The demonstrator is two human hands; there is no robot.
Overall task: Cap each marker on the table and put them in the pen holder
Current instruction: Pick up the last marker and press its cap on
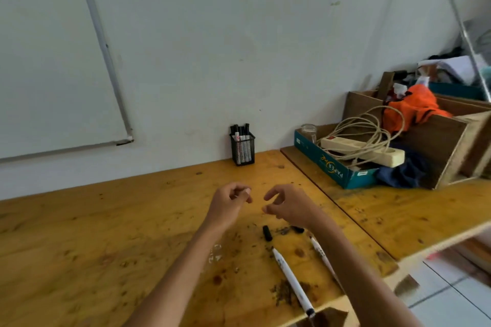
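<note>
Two uncapped white markers lie on the wooden table (pixel 106 220) near its front right corner: one marker (pixel 293 282) in full view, the second marker (pixel 320 251) partly hidden under my right forearm. A black cap (pixel 267 233) lies just beyond them, and another black cap (pixel 297 229) peeks out beside my right wrist. The black mesh pen holder (pixel 242 151) stands against the wall with several capped markers in it. My left hand (pixel 229 206) and my right hand (pixel 288 206) hover side by side above the table, fingers loosely curled, holding nothing.
A teal cardboard box (pixel 322 162) with a power strip and coiled cable sits on the adjoining table at right, beside a wooden crate (pixel 438 148) holding orange cloth. A whiteboard (pixel 53 61) hangs on the wall at left. Dark debris dots the wood near the markers.
</note>
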